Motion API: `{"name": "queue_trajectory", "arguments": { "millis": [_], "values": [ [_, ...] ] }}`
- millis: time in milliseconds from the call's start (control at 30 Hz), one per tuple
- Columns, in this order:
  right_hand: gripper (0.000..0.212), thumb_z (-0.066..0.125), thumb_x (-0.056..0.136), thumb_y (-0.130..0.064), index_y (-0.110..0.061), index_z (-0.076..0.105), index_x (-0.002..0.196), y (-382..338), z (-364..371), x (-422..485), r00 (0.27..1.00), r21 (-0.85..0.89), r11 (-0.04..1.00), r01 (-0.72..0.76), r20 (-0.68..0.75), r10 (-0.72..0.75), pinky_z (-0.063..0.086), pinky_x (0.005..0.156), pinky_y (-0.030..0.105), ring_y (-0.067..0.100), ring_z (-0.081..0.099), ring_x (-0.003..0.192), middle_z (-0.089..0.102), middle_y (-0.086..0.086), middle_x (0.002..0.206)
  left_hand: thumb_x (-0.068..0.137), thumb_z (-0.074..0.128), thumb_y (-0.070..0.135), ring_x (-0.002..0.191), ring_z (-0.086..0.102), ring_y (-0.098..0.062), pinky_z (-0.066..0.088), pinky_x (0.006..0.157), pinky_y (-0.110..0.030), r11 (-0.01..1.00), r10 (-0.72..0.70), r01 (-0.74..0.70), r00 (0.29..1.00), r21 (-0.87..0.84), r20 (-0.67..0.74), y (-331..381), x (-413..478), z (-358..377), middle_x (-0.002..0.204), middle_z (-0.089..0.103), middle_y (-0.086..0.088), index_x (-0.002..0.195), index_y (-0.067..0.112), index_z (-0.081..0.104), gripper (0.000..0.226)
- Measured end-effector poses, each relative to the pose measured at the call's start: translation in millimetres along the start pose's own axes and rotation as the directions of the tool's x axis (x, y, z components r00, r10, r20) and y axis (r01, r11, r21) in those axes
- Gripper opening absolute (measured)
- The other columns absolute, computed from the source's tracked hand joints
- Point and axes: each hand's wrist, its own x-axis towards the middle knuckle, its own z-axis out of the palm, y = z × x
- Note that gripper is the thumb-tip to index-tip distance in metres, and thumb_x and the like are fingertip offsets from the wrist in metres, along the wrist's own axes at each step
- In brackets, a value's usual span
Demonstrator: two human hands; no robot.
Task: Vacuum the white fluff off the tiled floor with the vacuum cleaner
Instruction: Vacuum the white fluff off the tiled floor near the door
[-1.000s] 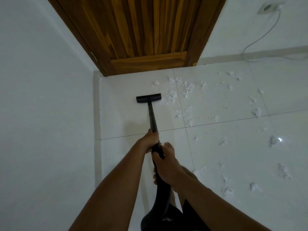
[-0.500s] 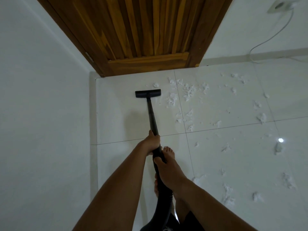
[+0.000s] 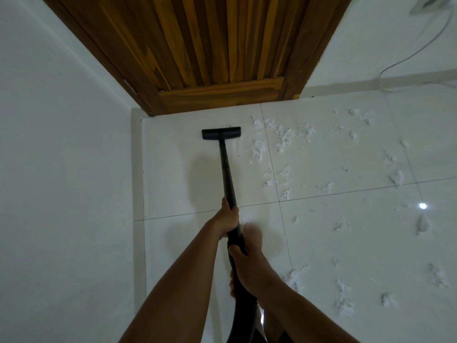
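Note:
A black vacuum wand point(image 3: 227, 174) runs away from me to a flat black floor head point(image 3: 220, 133), which lies on the white tiled floor point(image 3: 346, 243) just short of the door. My left hand point(image 3: 228, 219) grips the wand higher up. Lower down, my right hand point(image 3: 248, 267) grips the wand where it meets the hose. White fluff point(image 3: 282, 141) is scattered right of the head in a thick patch, and more clumps point(image 3: 343, 295) lie on the tiles at the lower right.
A wooden door point(image 3: 210, 45) stands shut straight ahead. A white wall point(image 3: 61, 169) runs close along the left. At the top right a wall socket point(image 3: 429, 4) has a thin cable point(image 3: 405, 60) hanging to the floor. My bare foot shows blurred behind the wand.
The floor head has slid forward towards the door, over the small tuft near its right end. Both hands moved forward with the wand.

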Motion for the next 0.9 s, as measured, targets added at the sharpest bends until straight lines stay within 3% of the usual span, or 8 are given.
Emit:
{"name": "queue_trajectory", "arguments": {
  "millis": [233, 367, 467, 567, 700, 767, 900],
  "values": [
    [0.027, 0.044, 0.107, -0.028, -0.026, 0.045, 0.135, -10.2, 0.2, 0.8, 1.0, 0.033, 0.999, -0.028, 0.01, 0.027, 0.056, 0.054, 0.03, 0.017, 0.06, 0.053, 0.058, 0.01, 0.073, 0.101, 0.031, 0.038, 0.117, 0.057, -0.033, 0.052, 0.096, -0.05, 1.0, 0.007, -0.007, 1.0, 0.013, -0.008, 5.3, 5.0, -6.3, 0.138, 0.049, -0.018, 0.152, 0.042, 0.008, 0.056],
    [0.015, 0.044, 0.108, -0.025, -0.031, 0.043, 0.121, -11.7, 2.0, -4.2, 0.998, 0.041, 0.998, 0.056, 0.0, -0.056, 0.056, 0.055, 0.03, 0.015, 0.058, 0.052, 0.057, 0.009, 0.071, 0.102, 0.031, 0.037, 0.116, 0.057, -0.032, 0.052, 0.097, -0.049, 0.999, 0.039, -0.039, 0.999, -0.013, -0.024, 7.9, 5.8, -9.1, 0.139, 0.048, -0.018, 0.153, 0.04, 0.007, 0.057],
    [0.021, 0.043, 0.108, -0.023, -0.032, 0.039, 0.127, -10.2, 0.8, -10.0, 0.984, 0.006, 0.984, 0.177, -0.015, -0.177, 0.056, 0.054, 0.031, 0.017, 0.059, 0.052, 0.058, 0.009, 0.071, 0.104, 0.031, 0.033, 0.098, 0.062, -0.021, 0.057, 0.077, -0.033, 0.993, 0.078, -0.081, 0.996, -0.081, -0.039, 12.9, 2.1, -10.3, 0.133, 0.05, -0.013, 0.155, 0.035, 0.011, 0.055],
    [0.036, 0.044, 0.108, -0.023, -0.027, 0.037, 0.143, -8.4, -0.8, -16.8, 0.969, -0.051, 0.968, 0.246, -0.022, -0.247, 0.057, 0.052, 0.031, 0.016, 0.059, 0.05, 0.059, 0.008, 0.071, 0.105, 0.031, 0.03, 0.083, 0.06, -0.015, 0.051, 0.061, -0.023, 0.987, 0.112, -0.116, 0.993, -0.108, -0.05, 16.3, -5.7, -10.8, 0.118, 0.052, -0.009, 0.155, 0.029, 0.014, 0.053],
    [0.046, 0.044, 0.109, -0.023, -0.027, 0.034, 0.153, -7.8, 0.3, -30.4, 0.961, -0.087, 0.958, 0.274, -0.015, -0.276, 0.059, 0.055, 0.029, 0.014, 0.058, 0.053, 0.056, 0.001, 0.082, 0.105, 0.032, 0.029, 0.074, 0.056, -0.014, 0.052, 0.068, -0.028, 0.981, 0.145, -0.153, 0.987, -0.121, -0.073, 18.7, -18.4, -13.1, 0.103, 0.053, -0.01, 0.154, 0.031, 0.016, 0.052],
    [0.044, 0.044, 0.109, -0.023, -0.026, 0.037, 0.153, -7.9, 1.4, -37.5, 0.955, -0.084, 0.953, 0.292, -0.02, -0.295, 0.06, 0.057, 0.03, 0.014, 0.058, 0.054, 0.053, 0.0, 0.084, 0.104, 0.032, 0.03, 0.072, 0.056, -0.015, 0.055, 0.073, -0.032, 0.979, 0.158, -0.167, 0.984, -0.117, -0.082, 19.3, -24.6, -14.6, 0.101, 0.056, -0.014, 0.154, 0.032, 0.016, 0.052],
    [0.039, 0.043, 0.108, -0.024, -0.028, 0.042, 0.147, -3.6, 1.8, -50.3, 0.953, -0.055, 0.952, 0.3, -0.02, -0.301, 0.061, 0.056, 0.031, 0.018, 0.06, 0.054, 0.056, 0.004, 0.084, 0.103, 0.033, 0.03, 0.072, 0.057, -0.016, 0.055, 0.075, -0.033, 0.977, 0.165, -0.175, 0.983, -0.125, -0.08, 17.4, -37.8, -14.2, 0.087, 0.054, -0.005, 0.153, 0.029, 0.018, 0.051]
  ]
}}
